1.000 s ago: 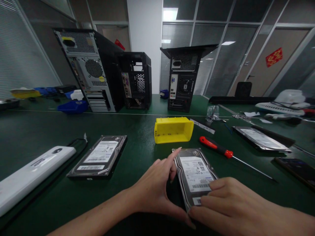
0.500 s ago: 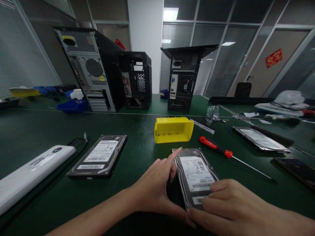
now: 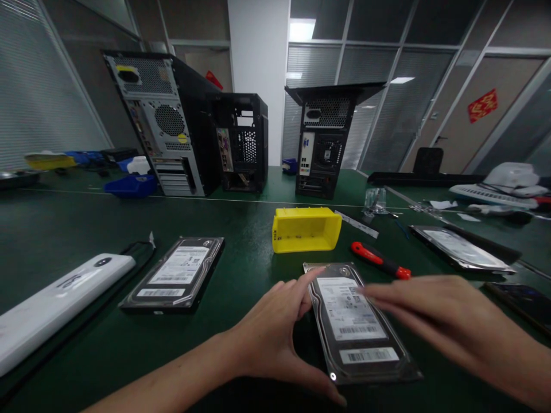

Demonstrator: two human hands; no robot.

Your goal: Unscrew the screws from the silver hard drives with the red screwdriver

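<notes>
A hard drive (image 3: 361, 318) with a white label lies face up on the green table in front of me. My left hand (image 3: 286, 327) grips its left side lengthwise. The index finger rests over the far left corner and the thumb reaches just past the near left corner, where a bright screw (image 3: 333, 376) shows. Blurred by motion, my right hand (image 3: 434, 321) hovers over the drive's right side, fingertips near the label; whether anything is between them cannot be made out. A red and black screwdriver (image 3: 381, 261) lies behind it, its shaft hidden by that hand.
A yellow bin (image 3: 306, 230) stands beyond the drive. Another hard drive (image 3: 175, 275) and a white power strip (image 3: 69, 304) lie left, a third drive (image 3: 462, 248) and a dark phone (image 3: 523, 304) right. Several computer cases (image 3: 325, 140) stand at the back.
My right hand has lifted off the drive's near right end and moved forward over its right side, uncovering the lower label. The left hand keeps its place. The view has shifted slightly.
</notes>
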